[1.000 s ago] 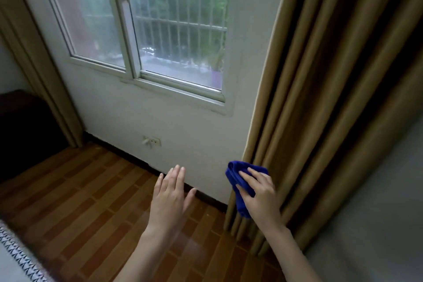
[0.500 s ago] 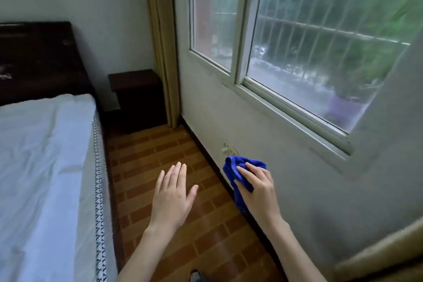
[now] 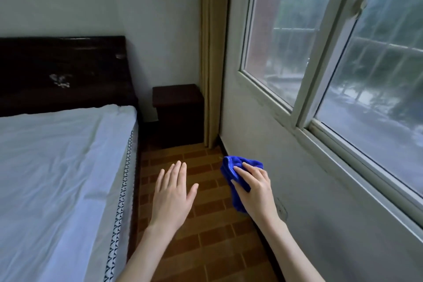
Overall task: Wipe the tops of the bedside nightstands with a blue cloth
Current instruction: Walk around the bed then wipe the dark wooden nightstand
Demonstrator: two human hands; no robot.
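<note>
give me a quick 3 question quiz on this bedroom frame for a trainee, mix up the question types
1. True or false: the blue cloth is in the left hand.
2. Multiple choice: where does the dark nightstand stand? A) on the bed B) between the headboard and the curtain C) under the window, beside the right hand
3. Short answer: is the cloth touching the nightstand top?

Key
1. False: the right hand has its grip on the cloth; the left hand is open and holds nothing.
2. B
3. No. The cloth is held in the air above the floor, well short of the nightstand.
</note>
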